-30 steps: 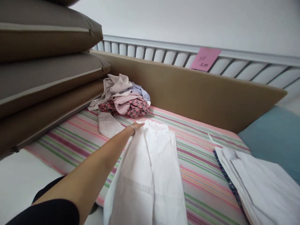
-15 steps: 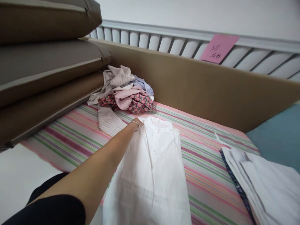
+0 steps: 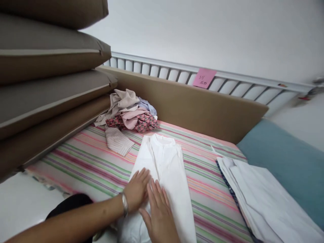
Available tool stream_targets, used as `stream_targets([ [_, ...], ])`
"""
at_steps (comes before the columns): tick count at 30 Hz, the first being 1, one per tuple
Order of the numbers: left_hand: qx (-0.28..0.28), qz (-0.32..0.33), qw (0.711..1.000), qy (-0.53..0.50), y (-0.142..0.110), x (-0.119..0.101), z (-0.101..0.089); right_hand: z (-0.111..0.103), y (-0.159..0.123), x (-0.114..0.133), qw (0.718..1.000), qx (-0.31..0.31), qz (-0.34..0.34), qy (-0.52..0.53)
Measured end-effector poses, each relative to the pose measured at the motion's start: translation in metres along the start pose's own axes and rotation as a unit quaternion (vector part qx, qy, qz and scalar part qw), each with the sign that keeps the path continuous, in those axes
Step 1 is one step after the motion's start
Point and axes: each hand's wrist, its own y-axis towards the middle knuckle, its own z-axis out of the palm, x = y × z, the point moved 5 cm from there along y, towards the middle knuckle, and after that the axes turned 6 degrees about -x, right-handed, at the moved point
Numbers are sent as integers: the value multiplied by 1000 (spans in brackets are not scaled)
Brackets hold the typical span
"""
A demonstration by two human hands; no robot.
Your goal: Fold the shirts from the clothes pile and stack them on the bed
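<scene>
A white shirt point(image 3: 167, 155) lies folded lengthwise on the striped sheet point(image 3: 210, 192), its collar pointing away from me. My left hand point(image 3: 138, 187), with a silver bangle at the wrist, rests over the left part of the shirt, fingers stretched forward. Close beside it, my right hand point(image 3: 160, 209) is held flat above the shirt's middle, thumb out to the left and fingers extended. Neither hand grips the cloth. Whether the right palm touches the fabric, I cannot tell. The shirt's lower end is partly hidden by the hands and cut off by the frame.
A crumpled heap of clothes point(image 3: 131, 114) lies at the back left, a striped sleeve trailing from it. To the right is a stack of folded clothes point(image 3: 263, 189). Thick brown cushions point(image 3: 50, 67) are piled at left. A brown board point(image 3: 182, 104) and white railing stand behind.
My left hand has let go of the shirt's shoulder by the collar and come back toward me. My right hand has come into view over the shirt. The view has tilted up and turned right.
</scene>
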Motion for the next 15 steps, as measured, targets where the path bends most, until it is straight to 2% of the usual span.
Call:
stream_targets([
  [3, 20, 37, 998, 48, -29, -1, 27, 26, -2, -6, 998, -25, -24, -52],
  [6, 15, 52, 996, 72, -30, 4, 33, 40, -12, -14, 997, -19, -29, -63],
  [12, 29, 31, 998, 44, -18, 2, 23, 33, -5, -10, 1000, 16, 2, -22],
  [15, 3, -21, 999, -30, -41, -2, 13, 20, -17, -6, 999, 33, 25, 19],
])
